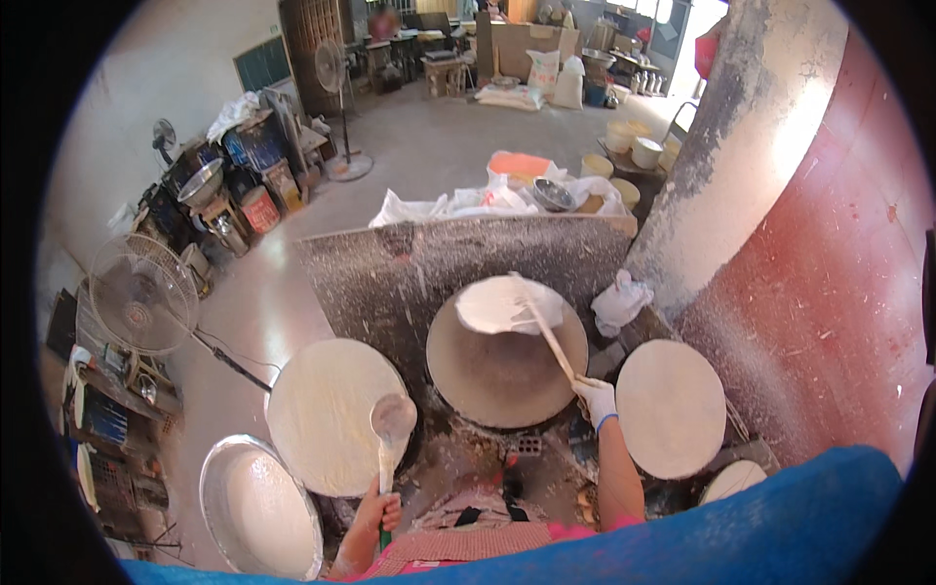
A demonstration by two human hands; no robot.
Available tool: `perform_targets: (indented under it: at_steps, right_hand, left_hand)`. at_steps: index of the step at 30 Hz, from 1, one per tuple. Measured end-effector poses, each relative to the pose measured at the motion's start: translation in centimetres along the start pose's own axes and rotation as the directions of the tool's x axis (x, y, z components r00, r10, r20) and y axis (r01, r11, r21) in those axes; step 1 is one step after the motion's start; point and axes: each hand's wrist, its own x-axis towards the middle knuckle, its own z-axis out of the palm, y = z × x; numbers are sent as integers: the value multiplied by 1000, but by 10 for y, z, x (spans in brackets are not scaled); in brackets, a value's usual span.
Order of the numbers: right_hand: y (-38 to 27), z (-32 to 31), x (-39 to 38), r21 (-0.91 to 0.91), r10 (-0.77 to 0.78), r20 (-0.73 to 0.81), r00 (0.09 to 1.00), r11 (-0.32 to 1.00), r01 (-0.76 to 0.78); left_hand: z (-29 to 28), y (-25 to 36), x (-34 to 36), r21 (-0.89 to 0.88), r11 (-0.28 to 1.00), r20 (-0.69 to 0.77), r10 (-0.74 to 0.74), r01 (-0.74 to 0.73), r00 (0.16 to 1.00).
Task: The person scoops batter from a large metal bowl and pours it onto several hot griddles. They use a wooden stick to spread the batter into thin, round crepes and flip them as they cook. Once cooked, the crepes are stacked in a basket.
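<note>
A wide red wall (829,292) and a pale pillar (741,146) fill the right side, with a dusty grey board (390,273) standing behind the work spot. Three round griddles sit in a row below the person. The left griddle (317,429) is coated all over with white batter, the middle griddle (487,375) is mostly bare and brown, and the right griddle (671,408) is also covered pale. A shiny metal basin (255,507) of white batter lies at the lower left, just beside the left griddle.

On the far edge of the middle griddle lies a thin white sheet (502,304), partly lifted. A long stick (551,341) runs under it, its long axis slanting from the sheet down and right toward the right hand (596,400), which wears a white glove and has its fingers wrapped tight around the stick's near end. So the sheet lies up and to the left of that hand, well nearer to it than to the other.

The left hand (378,507) is bare, fingers curled around the handle of a ladle (392,419) whose bowl rests over the left griddle's near edge; it may be touching the batter, though the view is too small to be sure.
</note>
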Motion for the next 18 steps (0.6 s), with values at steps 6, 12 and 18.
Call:
perform_targets:
  at_steps: [6, 12, 18]
  right_hand:
    - [-4, 24, -2, -43, 149, 286, 947, 989, -142]
    - [-26, -26, 58, -27, 82, 221, 972, 997, -78]
    - [-36, -20, 44, -192, 177, 467, 866, 977, -96]
  left_hand:
    - [15, -20, 18, -194, 979, 80, -42, 57, 996]
    - [23, -48, 12, -277, 961, 19, -3, 9, 1000]
    - [31, -54, 13, -245, 969, 59, 32, -17, 998]
